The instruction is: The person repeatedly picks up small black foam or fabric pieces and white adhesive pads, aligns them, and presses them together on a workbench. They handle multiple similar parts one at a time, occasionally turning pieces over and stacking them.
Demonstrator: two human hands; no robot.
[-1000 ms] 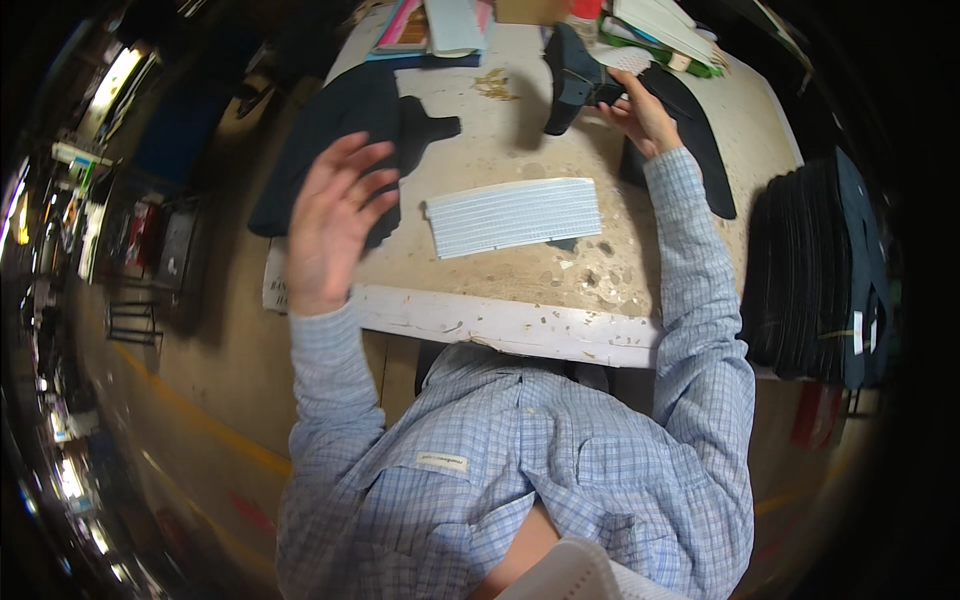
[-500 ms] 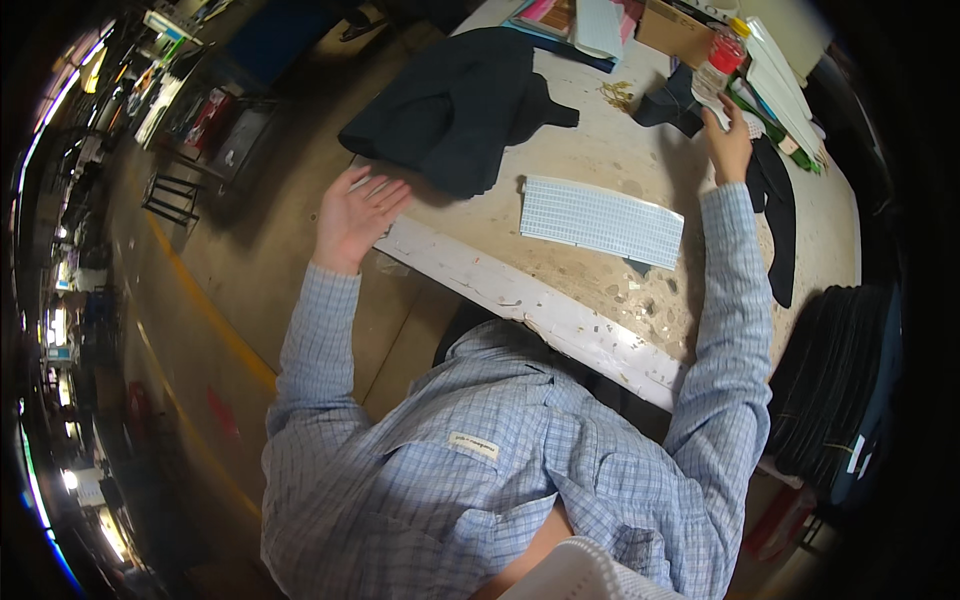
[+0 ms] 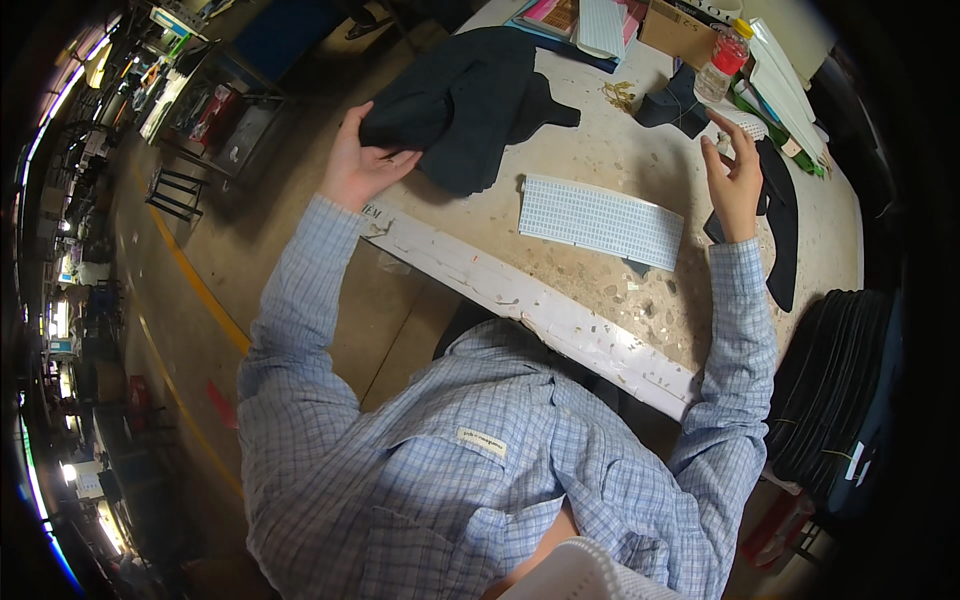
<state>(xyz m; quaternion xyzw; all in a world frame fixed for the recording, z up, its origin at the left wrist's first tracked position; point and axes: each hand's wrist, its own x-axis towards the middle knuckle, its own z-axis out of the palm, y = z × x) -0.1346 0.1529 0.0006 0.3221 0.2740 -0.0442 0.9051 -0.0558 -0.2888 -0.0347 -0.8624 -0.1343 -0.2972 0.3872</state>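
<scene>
- Left hand [image 3: 368,172] has hold of the near edge of the dark cloth pile [image 3: 470,110]: thumb up on the outer side, fingers across the lower side, cloth pinched between them. How many layers are in that grip I honestly can't tell.
- That pile lies at the left end of the worktable [image 3: 600,140], its near corner bunched up at the hand and a narrow tab poking out to the right.
- Right hand [image 3: 737,185] has nothing in it, thumb and fingers apart and curled a bit, up over the right side of the table (no idea how high, the fisheye makes that hard to judge).
- Nearest to it, just to its right, is a long dark cloth piece [image 3: 782,225].
- A bit beyond the right hand sits a small dark bundle [image 3: 675,103] with a thin tie round it, and a clear bottle [image 3: 722,68] with a red label and yellow cap stands just beside that.
- Between the two hands there's a pale sheet [image 3: 600,222] covered in rows of little marks, lying flat and slightly askew.
- Cardboard box [image 3: 676,33] at the far edge, and a thick stack of dark pieces [image 3: 830,385] off to the right.
</scene>
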